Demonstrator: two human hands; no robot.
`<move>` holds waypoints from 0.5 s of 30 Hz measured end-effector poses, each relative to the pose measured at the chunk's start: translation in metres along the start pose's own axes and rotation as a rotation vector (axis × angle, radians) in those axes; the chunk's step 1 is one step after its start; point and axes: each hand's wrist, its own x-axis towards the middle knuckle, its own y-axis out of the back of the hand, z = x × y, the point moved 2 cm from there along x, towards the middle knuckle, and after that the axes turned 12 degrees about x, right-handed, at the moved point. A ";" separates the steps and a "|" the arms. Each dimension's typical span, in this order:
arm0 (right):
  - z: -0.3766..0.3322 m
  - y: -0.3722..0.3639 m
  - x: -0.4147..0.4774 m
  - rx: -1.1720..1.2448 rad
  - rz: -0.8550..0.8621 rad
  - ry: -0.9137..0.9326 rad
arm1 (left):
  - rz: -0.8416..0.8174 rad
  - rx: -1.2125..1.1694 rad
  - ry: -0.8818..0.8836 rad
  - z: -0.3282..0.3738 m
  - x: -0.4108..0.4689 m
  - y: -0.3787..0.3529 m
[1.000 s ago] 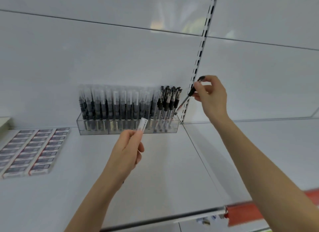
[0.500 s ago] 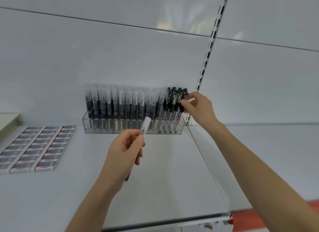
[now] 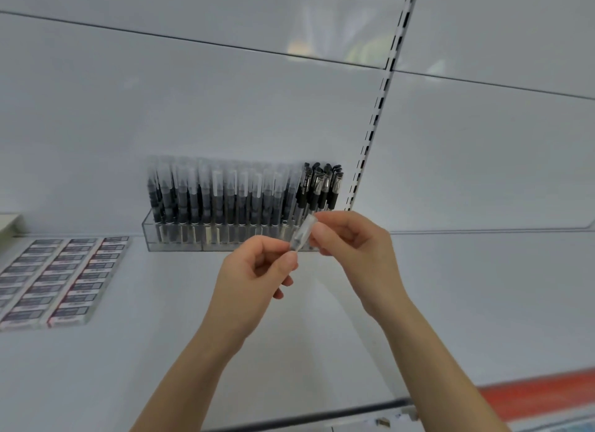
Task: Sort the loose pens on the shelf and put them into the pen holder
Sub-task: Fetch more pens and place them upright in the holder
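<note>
Back from the pen holder (image 3: 180, 242), the right hand (image 3: 357, 254) now meets the left hand (image 3: 254, 277); fingers (image 3: 288, 262) of both pinch one clear-capped pen (image 3: 301, 237), likely next for slotting.

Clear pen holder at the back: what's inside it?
Pens stand upright in the pen holder: clear-capped pens across most, black-capped pens at its right end. The right hand hides its lower right corner.

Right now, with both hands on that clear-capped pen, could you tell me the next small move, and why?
Probably lift the clear-capped pen to the pen holder and slot it among the frosted-cap pens, not the black pens at its right end. The left hand and right hand both pinch it, just in front of the holder's right half.
</note>
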 end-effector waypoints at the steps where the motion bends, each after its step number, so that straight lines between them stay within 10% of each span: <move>1: 0.001 0.000 0.001 0.021 -0.001 -0.008 | 0.000 0.005 -0.006 0.000 0.000 0.001; 8: 0.007 -0.003 0.011 0.085 -0.018 -0.066 | 0.012 0.136 -0.017 -0.012 0.002 0.015; 15: -0.012 0.015 0.060 -0.093 0.188 0.143 | -0.048 1.062 -0.007 -0.058 -0.009 0.053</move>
